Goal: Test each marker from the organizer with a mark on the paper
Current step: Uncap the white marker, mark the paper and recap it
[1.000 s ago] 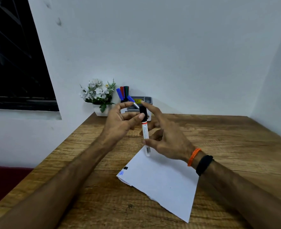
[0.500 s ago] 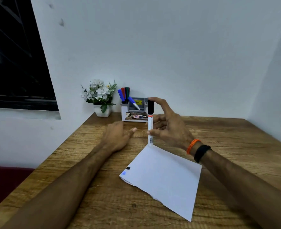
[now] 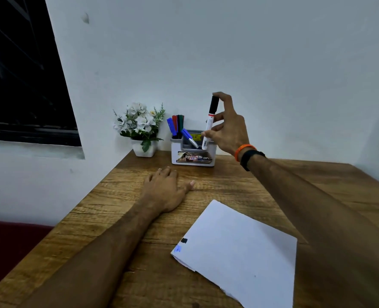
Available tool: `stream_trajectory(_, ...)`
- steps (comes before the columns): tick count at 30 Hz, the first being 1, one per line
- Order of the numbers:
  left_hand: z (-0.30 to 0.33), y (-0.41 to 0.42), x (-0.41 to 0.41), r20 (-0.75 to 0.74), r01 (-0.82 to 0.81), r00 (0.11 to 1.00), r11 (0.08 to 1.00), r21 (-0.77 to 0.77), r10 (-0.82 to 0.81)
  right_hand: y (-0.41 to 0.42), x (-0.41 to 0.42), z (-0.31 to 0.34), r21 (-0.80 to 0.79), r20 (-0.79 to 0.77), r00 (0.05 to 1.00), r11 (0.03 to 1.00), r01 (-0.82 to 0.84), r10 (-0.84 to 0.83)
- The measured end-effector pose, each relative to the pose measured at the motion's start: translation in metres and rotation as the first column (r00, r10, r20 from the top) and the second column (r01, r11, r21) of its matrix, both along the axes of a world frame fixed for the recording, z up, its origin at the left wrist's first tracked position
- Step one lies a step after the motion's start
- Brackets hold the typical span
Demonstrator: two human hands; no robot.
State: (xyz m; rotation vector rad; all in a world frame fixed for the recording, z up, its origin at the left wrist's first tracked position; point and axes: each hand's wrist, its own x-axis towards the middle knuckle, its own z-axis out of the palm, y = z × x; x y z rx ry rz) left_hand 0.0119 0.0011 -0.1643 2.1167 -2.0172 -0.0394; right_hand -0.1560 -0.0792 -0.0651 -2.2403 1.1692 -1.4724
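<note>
My right hand [image 3: 228, 130] holds a capped black-topped white marker [image 3: 209, 123] upright, its lower end just above the right side of the white and grey organizer [image 3: 193, 160]. Inside the organizer stand blue, red and green markers [image 3: 176, 124] at the left, and another blue-capped marker [image 3: 188, 137] leans in the middle. My left hand [image 3: 165, 188] rests flat on the wooden table, holding nothing. A white sheet of paper [image 3: 239, 247] lies at the front right, with a black mark [image 3: 184, 240] and a blue mark [image 3: 178, 249] near its left corner.
A small white pot of white flowers [image 3: 143, 130] stands left of the organizer against the wall. The wooden table [image 3: 139, 274] has its left edge running diagonally, with a dark window at the upper left. White walls close the back and right.
My right hand has carried the capped marker from above the paper back to the organizer. My left hand let go of the marker and settled flat on the table.
</note>
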Motion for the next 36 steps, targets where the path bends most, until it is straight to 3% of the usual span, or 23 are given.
stream_trajectory(7, -0.003, -0.001, 0.001, 0.000, 0.002, 1.000, 1.000, -0.010, -0.002, -0.026, 0.008, -0.005, 0.031, 0.030, 0.999, 0.999, 0.027, -0.028)
stream_trajectory(23, -0.003, 0.000, 0.001, 0.013, -0.001, 1.000, 1.000, -0.018, 0.001, -0.039, 0.018, -0.008, -0.010, -0.220, 0.965, 0.989, 0.147, -0.145)
stream_trajectory(27, -0.003, 0.000, 0.001, 0.020, 0.000, 1.000, 1.000, -0.015, 0.000, -0.041, 0.016, -0.015, 0.011, -0.352, 0.923, 0.985, 0.171, -0.156)
stream_trajectory(33, -0.003, 0.000, 0.001, 0.016, -0.002, 1.000, 1.000, -0.015, 0.002, -0.039, 0.019, -0.015, 0.031, -0.286, 0.941, 0.979, 0.200, -0.183)
stream_trajectory(36, -0.003, 0.001, 0.001, 0.018, -0.001, 1.000, 1.000, -0.014, 0.002, -0.036, 0.027, -0.011, -0.072, -0.218, 0.953, 0.978, 0.197, -0.208)
